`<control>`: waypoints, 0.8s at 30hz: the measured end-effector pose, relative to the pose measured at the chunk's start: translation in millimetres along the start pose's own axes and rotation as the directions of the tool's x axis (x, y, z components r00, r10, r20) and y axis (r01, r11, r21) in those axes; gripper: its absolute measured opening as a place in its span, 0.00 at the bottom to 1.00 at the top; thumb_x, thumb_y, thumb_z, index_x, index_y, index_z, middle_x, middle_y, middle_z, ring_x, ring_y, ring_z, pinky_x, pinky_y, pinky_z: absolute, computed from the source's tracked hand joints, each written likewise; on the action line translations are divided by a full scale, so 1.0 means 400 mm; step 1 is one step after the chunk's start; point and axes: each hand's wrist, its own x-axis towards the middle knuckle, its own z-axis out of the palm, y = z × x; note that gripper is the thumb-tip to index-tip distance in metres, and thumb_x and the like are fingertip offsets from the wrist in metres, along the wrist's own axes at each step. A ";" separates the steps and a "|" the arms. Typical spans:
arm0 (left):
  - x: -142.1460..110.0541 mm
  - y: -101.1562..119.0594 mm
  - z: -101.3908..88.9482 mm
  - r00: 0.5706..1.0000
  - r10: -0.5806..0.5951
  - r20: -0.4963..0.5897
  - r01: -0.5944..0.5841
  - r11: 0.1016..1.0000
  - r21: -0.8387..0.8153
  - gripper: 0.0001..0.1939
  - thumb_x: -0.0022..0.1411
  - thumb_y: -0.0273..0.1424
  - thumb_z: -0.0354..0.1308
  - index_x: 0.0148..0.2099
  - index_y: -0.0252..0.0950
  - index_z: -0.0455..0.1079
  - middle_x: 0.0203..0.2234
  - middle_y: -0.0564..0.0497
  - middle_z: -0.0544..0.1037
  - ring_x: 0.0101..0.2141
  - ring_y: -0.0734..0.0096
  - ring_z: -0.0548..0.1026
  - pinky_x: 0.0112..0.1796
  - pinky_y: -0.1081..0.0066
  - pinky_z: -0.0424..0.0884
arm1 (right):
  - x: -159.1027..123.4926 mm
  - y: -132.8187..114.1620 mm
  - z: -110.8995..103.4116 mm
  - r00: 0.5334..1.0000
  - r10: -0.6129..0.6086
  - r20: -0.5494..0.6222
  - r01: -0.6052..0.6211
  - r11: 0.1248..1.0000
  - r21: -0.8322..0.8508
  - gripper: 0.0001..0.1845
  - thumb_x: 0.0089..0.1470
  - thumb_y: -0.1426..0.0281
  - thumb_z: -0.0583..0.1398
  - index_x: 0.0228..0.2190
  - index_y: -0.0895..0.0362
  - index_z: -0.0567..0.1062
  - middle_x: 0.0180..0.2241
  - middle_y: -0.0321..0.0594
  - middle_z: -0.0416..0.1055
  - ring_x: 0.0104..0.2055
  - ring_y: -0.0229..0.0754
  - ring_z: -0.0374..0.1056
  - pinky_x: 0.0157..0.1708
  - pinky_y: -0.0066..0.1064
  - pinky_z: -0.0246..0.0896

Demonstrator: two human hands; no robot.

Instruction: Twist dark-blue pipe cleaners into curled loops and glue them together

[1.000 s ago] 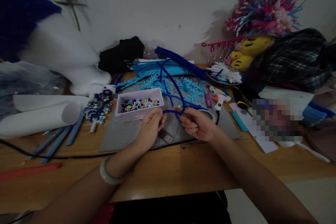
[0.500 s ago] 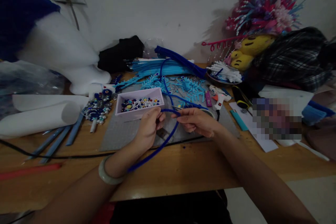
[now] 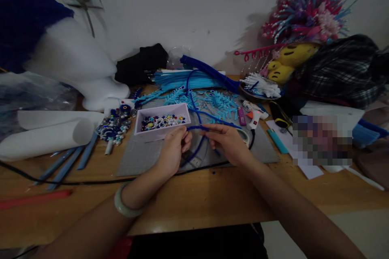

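At mid-frame, left hand (image 3: 175,145) and right hand (image 3: 227,139) pinch a blue stem (image 3: 195,128), its twisting apparently begun but unfinished.

The left hand (image 3: 172,149) pinches a blue strand (image 3: 196,128).

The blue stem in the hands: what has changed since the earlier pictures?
The blue stem has lost its high loop: that length swung down and now slants low between the left hand and right hand, which both still hold the stem. The bead box and glue gun stayed.
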 end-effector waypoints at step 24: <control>0.011 -0.015 -0.006 1.000 -0.015 0.021 0.015 1.000 0.022 0.12 0.52 0.32 0.50 0.22 0.36 0.52 0.14 0.60 0.57 0.13 0.85 0.51 0.15 0.78 0.44 | 0.006 -0.014 -0.013 1.000 -0.023 -0.004 0.022 0.992 -0.123 0.13 0.34 0.63 0.64 0.20 0.59 0.69 0.15 0.28 0.61 0.11 0.24 0.44 0.11 0.23 0.32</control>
